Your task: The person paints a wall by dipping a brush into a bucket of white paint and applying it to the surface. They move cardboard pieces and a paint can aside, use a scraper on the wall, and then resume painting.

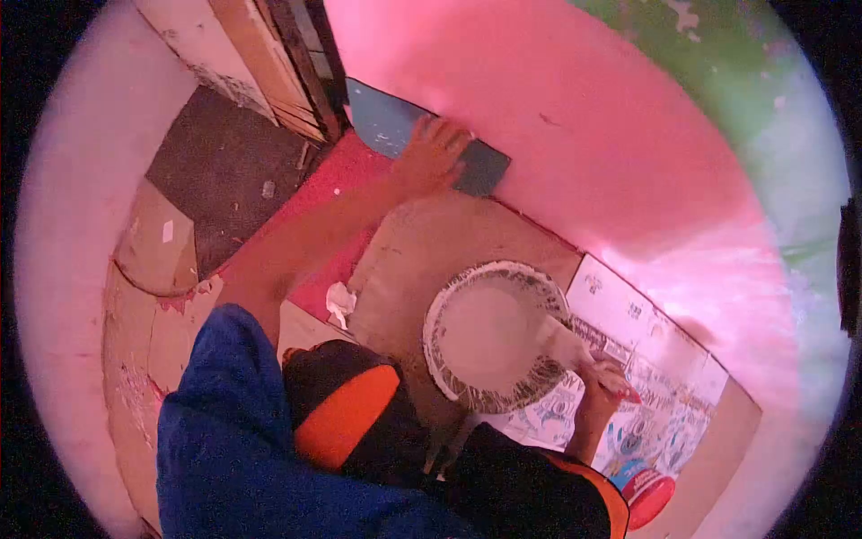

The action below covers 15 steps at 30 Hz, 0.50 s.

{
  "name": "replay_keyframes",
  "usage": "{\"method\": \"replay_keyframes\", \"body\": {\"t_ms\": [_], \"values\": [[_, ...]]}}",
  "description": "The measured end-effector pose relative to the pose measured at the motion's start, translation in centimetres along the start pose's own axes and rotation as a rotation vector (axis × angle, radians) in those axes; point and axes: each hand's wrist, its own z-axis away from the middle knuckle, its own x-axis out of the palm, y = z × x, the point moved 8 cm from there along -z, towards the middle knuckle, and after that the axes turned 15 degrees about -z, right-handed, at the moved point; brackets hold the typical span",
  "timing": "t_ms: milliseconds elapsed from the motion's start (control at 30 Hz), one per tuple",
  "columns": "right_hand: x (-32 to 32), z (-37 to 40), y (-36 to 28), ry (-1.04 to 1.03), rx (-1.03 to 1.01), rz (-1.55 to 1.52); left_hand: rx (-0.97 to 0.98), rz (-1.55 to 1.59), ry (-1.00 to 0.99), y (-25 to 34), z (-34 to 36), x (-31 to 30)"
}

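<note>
My left hand (435, 153) lies with fingers spread on a blue-grey panel (382, 117) along the foot of the pink wall. Low on the right, my right hand (608, 377) is closed around a wide paintbrush (558, 343) coated in pale paint. The brush head reaches over the rim of a round bucket (433, 346), whose inside walls are streaked with dried paint. Pale liquid paint (489, 328) fills the middle of the bucket. Part of the brush handle is hidden inside my right hand.
Printed cardboard (660, 395) and brown sheets (404, 242) cover the floor. A red-lidded container (648, 499) stands at lower right. A crumpled white scrap (341, 304) lies left of the bucket. At upper left is a door frame (310, 67) beside a dark mat (229, 166).
</note>
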Motion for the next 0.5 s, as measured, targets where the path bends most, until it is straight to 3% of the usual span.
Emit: {"method": "replay_keyframes", "body": {"t_ms": [33,100,233,300,367,433,500], "values": [[-0.2,-0.1,-0.1,0.016,-0.023,-0.246,-0.008,0.028,-0.009,-0.1,0.4,0.4],[-1.1,-0.7,1.7,0.015,0.108,-0.195,0.016,0.02,-0.07,-0.7,1.3,1.1],[-2.1,-1.3,5.4,-0.063,0.12,-0.323,0.127,0.009,-0.194,-1.2,2.4,2.0],[-3.5,-0.3,7.3,0.154,0.325,-0.782,0.107,0.013,-0.183,-1.5,3.3,2.3],[-5.2,0.0,9.7,0.022,0.249,-0.1,0.083,0.096,-0.173,-0.6,2.5,2.5],[-5.9,1.5,14.8,0.08,0.308,-1.185,0.101,0.192,-0.191,0.5,1.7,1.1],[-2.6,1.6,11.3,0.122,0.471,-0.762,0.165,0.236,-0.175,2.5,0.4,-0.8]]}}
